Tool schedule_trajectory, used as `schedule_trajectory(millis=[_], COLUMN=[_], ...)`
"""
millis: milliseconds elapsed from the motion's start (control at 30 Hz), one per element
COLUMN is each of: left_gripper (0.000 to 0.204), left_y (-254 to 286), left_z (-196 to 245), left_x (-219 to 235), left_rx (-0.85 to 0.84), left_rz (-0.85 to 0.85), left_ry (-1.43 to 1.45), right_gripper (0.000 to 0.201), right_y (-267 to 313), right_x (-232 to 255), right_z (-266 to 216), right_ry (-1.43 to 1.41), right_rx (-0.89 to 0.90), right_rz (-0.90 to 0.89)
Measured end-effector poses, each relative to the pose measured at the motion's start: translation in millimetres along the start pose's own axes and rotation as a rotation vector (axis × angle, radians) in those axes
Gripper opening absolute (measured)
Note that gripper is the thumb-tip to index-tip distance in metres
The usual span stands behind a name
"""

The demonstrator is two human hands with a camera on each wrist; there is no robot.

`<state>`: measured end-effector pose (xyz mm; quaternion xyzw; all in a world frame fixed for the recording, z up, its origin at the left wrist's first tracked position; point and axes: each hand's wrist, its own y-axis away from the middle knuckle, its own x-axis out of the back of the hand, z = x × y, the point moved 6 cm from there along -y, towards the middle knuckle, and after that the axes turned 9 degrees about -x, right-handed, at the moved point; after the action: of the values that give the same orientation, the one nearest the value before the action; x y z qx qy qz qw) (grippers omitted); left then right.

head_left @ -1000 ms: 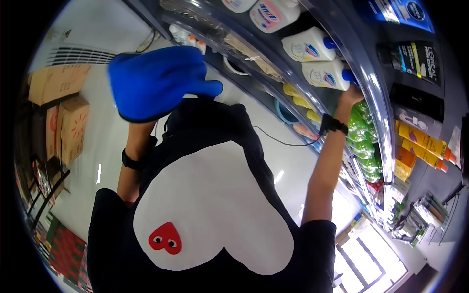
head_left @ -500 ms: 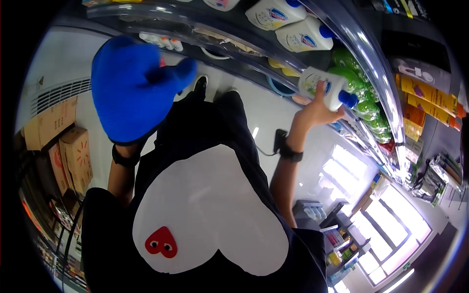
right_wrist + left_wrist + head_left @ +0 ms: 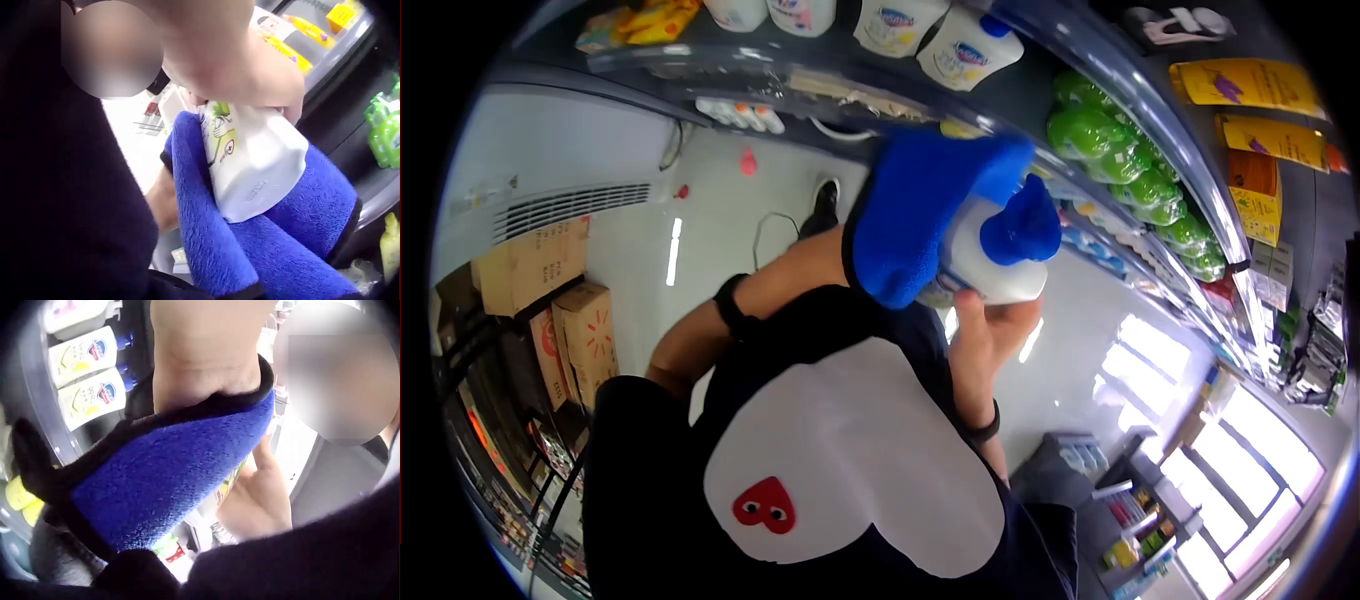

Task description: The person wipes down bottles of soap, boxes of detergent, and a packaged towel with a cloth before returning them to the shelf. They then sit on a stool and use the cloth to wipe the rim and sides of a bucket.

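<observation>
A blue cloth mitt (image 3: pixel 915 215) covers my left hand (image 3: pixel 175 469). It wraps round a white bottle (image 3: pixel 1000 270) with a blue pump top (image 3: pixel 1022 225), held in front of the body. In the right wrist view the mitt (image 3: pixel 209 219) lies along two sides of the bottle (image 3: pixel 262 165), whose base faces the camera. My bare right hand (image 3: pixel 990 340) grips the same bottle, thumb against its side; some of its fingers are hidden. The left wrist view shows the right hand (image 3: pixel 259 500) beyond the mitt.
White bottles with blue pumps (image 3: pixel 970 52) stand on the shelf ahead, beside green-wrapped packs (image 3: pixel 1100 135). Yellow packages (image 3: pixel 1250 88) sit on a shelf at the right. Cardboard boxes (image 3: pixel 585 335) are at the left. A shelf edge (image 3: pixel 840 80) runs close beyond the hands.
My right hand has brought the bottle from the shelf towards the body. The mitted left hand has moved right and closed round it.
</observation>
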<state>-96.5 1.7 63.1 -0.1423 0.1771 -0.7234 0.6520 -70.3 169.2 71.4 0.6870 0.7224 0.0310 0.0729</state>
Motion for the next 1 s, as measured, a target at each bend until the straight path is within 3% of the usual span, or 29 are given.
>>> schedule_trajectory(millis=[33,133,200,267,367,433,533,600,633,667,733,767,867,967,1000], left_gripper=[0.089,0.098,0.092,0.085,0.083,0.083,0.074,0.067,0.050,0.046,0.042,0.048,0.046,0.052,0.056], left_y=[-6.5,-22.7,-23.4,-15.3,2.8,5.3,1.6,-11.0,-7.4,1.3,15.1,14.6,23.3,28.6,32.3], left_z=[-0.1,19.0,24.6,20.2,-8.4,-16.8,-22.7,-7.1,-6.9,-21.8,-51.9,-49.3,-41.6,-46.9,-39.2], left_x=[-18.8,-65.2,-89.8,-103.5,-131.6,-148.0,-166.9,-169.3,-171.0,-174.3,-180.7,-185.4,-198.3,-209.8,-214.6], left_rx=[0.015,0.128,0.129,-0.002,0.410,0.475,0.506,0.303,0.323,0.413,0.569,0.482,0.587,0.587,0.700], left_rz=[0.021,0.034,-0.046,-0.183,-0.240,-0.051,0.092,0.075,0.133,0.236,0.432,0.365,0.411,0.265,0.408], left_ry=[0.088,0.332,0.197,-0.180,0.267,0.338,0.344,0.014,0.056,0.424,1.159,1.250,1.241,1.394,1.061], right_gripper=[0.089,0.085,0.080,0.081,0.079,0.077,0.074,0.069,0.065,0.065,0.065,0.064,0.062,0.061,0.057], right_y=[2.8,8.4,10.1,11.2,6.7,3.2,-1.0,1.1,0.5,0.7,2.1,7.3,31.0,27.1,17.9], right_x=[8.3,40.5,61.2,83.0,109.4,123.2,138.9,137.9,135.3,134.8,134.8,135.2,136.7,146.2,149.8], right_z=[0.3,-20.0,-25.4,-28.8,-31.4,-27.4,-30.7,-38.9,-44.5,-42.7,-43.5,-44.4,-39.5,-12.7,0.5], right_ry=[0.000,0.089,0.204,0.252,0.441,0.518,0.631,0.664,0.620,0.525,0.630,0.598,0.480,0.279,0.175], right_rx=[-0.060,0.094,0.198,0.227,0.323,0.387,0.498,0.521,0.496,0.315,0.400,0.403,0.359,0.220,0.111], right_rz=[-0.075,-0.031,-0.002,-0.002,-0.040,-0.020,0.062,0.033,-0.098,-0.216,-0.266,-0.234,-0.140,-0.082,-0.107])
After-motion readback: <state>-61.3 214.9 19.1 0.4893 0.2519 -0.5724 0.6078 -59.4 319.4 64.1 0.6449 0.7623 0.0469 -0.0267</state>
